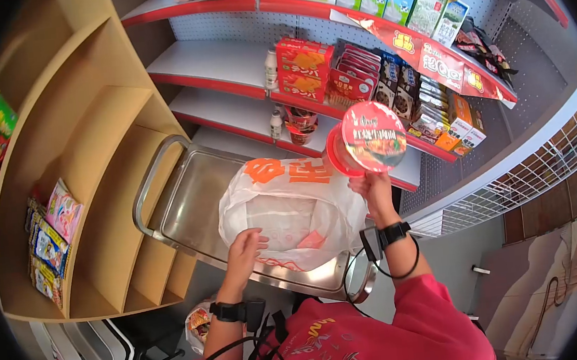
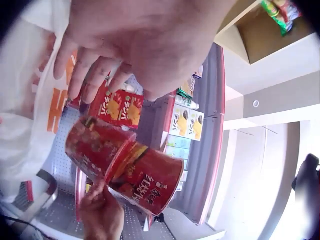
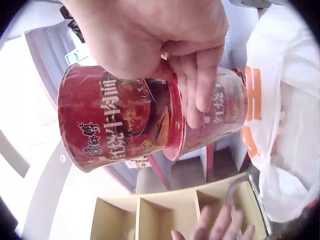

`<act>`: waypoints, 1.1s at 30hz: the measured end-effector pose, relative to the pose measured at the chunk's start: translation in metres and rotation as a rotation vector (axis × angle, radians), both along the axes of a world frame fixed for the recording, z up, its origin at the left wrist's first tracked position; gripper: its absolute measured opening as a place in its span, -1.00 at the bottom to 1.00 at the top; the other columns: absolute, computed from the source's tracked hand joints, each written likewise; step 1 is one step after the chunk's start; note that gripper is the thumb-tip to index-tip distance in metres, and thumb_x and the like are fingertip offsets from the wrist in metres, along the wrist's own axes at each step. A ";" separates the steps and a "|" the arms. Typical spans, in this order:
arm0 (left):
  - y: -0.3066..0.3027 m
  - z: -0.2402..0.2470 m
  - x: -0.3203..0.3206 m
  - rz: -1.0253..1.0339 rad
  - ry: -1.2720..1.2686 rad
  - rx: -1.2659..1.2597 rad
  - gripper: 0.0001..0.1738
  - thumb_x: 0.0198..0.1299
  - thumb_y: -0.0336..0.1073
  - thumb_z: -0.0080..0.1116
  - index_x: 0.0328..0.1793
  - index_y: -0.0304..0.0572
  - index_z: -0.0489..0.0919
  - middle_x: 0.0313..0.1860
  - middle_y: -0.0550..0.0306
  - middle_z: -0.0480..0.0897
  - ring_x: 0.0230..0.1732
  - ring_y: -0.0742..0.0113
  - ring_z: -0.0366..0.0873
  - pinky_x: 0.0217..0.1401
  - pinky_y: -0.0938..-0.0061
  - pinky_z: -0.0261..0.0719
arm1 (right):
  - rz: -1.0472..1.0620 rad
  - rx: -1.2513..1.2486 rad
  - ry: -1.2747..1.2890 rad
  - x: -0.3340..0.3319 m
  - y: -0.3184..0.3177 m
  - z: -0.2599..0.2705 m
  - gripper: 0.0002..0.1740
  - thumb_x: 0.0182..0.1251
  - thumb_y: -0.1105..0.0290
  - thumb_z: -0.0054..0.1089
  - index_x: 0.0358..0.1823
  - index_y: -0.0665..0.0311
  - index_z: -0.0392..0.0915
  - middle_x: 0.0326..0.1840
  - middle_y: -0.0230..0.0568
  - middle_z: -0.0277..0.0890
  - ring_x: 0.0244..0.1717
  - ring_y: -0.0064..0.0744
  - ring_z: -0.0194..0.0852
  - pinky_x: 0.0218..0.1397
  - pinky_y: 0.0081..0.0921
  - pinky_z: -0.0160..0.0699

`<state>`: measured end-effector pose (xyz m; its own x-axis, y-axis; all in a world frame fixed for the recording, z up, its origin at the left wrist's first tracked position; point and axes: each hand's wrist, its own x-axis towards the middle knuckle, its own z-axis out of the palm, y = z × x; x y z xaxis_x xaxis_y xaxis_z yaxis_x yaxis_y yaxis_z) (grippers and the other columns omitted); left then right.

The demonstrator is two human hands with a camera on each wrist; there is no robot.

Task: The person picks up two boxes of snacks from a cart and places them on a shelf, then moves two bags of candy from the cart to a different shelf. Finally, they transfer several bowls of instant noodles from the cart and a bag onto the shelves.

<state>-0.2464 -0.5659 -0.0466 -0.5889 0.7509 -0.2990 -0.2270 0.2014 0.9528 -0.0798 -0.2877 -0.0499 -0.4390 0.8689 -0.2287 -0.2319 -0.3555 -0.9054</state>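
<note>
My right hand [image 1: 374, 191] holds up two red instant noodle cups joined end to end, its fingers wrapped where they meet. The nearer noodle cup [image 1: 375, 138] shows its printed lid in the head view. In the right wrist view, the other noodle cup [image 3: 216, 112] lies toward the bag. A white plastic bag [image 1: 284, 211] with orange lettering stands wide open on a metal cart [image 1: 190, 188]. My left hand [image 1: 242, 256] holds nothing, its fingers loosely bent at the bag's near left rim.
Store shelves [image 1: 209, 60] with red edges rise beyond the cart, stocked with boxes, bottles and another noodle cup [image 1: 301, 124]. A wooden shelf unit [image 1: 91, 197] with snack packets stands at left. A white wire rack [image 1: 527, 159] borders the right. Another filled bag [image 1: 199, 323] sits below.
</note>
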 end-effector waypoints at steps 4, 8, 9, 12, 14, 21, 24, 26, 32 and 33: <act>-0.013 -0.011 -0.009 0.092 -0.038 -0.101 -0.69 0.25 -0.18 -0.14 -0.04 -0.24 0.42 -0.26 0.10 0.57 -0.26 0.41 0.51 -0.23 0.58 0.40 | -0.095 -0.052 0.001 -0.027 0.033 -0.037 -0.68 0.31 0.49 -0.34 0.10 0.21 0.05 -0.45 0.00 0.48 -0.58 -0.28 0.53 -0.55 -0.54 0.55; -0.022 -0.017 -0.016 0.128 -0.056 -0.183 -0.69 0.25 -0.18 -0.14 -0.04 -0.25 0.42 -0.26 0.10 0.57 -0.27 0.43 0.51 -0.24 0.61 0.40 | -0.149 -0.081 -0.027 -0.049 0.057 -0.085 -0.61 0.31 0.51 -0.34 0.17 0.10 0.00 -0.47 -0.05 0.48 -0.59 -0.32 0.51 -0.54 -0.53 0.55; -0.024 -0.021 -0.018 0.134 -0.055 -0.197 -0.68 0.25 -0.17 -0.15 -0.03 -0.24 0.41 -0.26 0.10 0.57 -0.27 0.42 0.51 -0.23 0.61 0.40 | -0.166 -0.084 -0.028 -0.052 0.060 -0.096 -0.60 0.31 0.51 -0.34 0.17 0.10 -0.01 -0.47 -0.06 0.48 -0.59 -0.33 0.51 -0.54 -0.53 0.55; -0.026 -0.030 -0.024 0.157 -0.069 -0.226 -0.67 0.26 -0.16 -0.16 -0.02 -0.23 0.41 -0.25 0.09 0.57 -0.26 0.42 0.52 -0.22 0.60 0.40 | -0.151 -0.118 -0.058 -0.059 0.071 -0.121 -0.57 0.31 0.53 -0.34 0.20 0.08 -0.04 -0.45 -0.09 0.47 -0.58 -0.35 0.51 -0.53 -0.53 0.55; -0.024 -0.032 -0.027 0.182 -0.103 -0.239 -0.68 0.25 -0.17 -0.13 -0.03 -0.24 0.42 -0.26 0.12 0.57 -0.27 0.44 0.51 -0.24 0.61 0.40 | -0.111 -0.168 -0.081 -0.059 0.077 -0.133 -0.56 0.31 0.53 -0.34 0.20 0.08 -0.06 -0.44 -0.08 0.47 -0.57 -0.34 0.51 -0.52 -0.52 0.56; -0.014 -0.050 -0.034 0.162 -0.127 -0.252 -0.69 0.25 -0.17 -0.13 -0.04 -0.23 0.42 -0.27 0.12 0.57 -0.27 0.44 0.50 -0.24 0.61 0.39 | -0.010 -0.171 -0.170 -0.058 0.097 -0.175 -0.54 0.29 0.58 -0.39 0.20 0.07 -0.05 -0.33 -0.02 0.49 -0.53 -0.31 0.54 -0.50 -0.50 0.59; -0.012 -0.057 -0.034 0.159 -0.142 -0.260 -0.69 0.25 -0.17 -0.13 -0.04 -0.24 0.41 -0.28 0.13 0.57 -0.27 0.44 0.50 -0.23 0.61 0.39 | -0.004 -0.221 -0.155 -0.059 0.102 -0.192 -0.54 0.29 0.57 -0.38 0.20 0.04 -0.05 -0.30 -0.01 0.48 -0.51 -0.28 0.55 -0.51 -0.48 0.59; -0.009 -0.056 -0.036 0.158 -0.157 -0.276 -0.69 0.25 -0.17 -0.13 -0.04 -0.24 0.41 -0.28 0.13 0.57 -0.27 0.44 0.50 -0.23 0.60 0.39 | -0.005 -0.259 -0.139 -0.061 0.107 -0.201 -0.53 0.29 0.56 -0.38 0.21 0.01 -0.06 -0.30 -0.01 0.48 -0.50 -0.25 0.55 -0.51 -0.46 0.59; -0.006 -0.064 -0.037 0.164 -0.174 -0.296 -0.68 0.25 -0.16 -0.14 -0.04 -0.25 0.41 -0.27 0.13 0.56 -0.26 0.44 0.50 -0.23 0.59 0.39 | 0.001 -0.233 -0.162 -0.066 0.133 -0.215 -0.68 0.31 0.39 -0.19 0.08 0.10 0.12 -0.23 -0.08 0.48 -0.41 -0.26 0.55 -0.38 -0.47 0.61; -0.006 -0.067 -0.037 0.165 -0.177 -0.297 -0.68 0.25 -0.16 -0.14 -0.04 -0.25 0.41 -0.26 0.12 0.56 -0.26 0.44 0.50 -0.23 0.59 0.39 | 0.010 -0.190 -0.152 -0.068 0.140 -0.220 -0.66 0.30 0.37 -0.19 0.10 0.09 0.11 -0.19 -0.09 0.46 -0.36 -0.23 0.55 -0.29 -0.40 0.62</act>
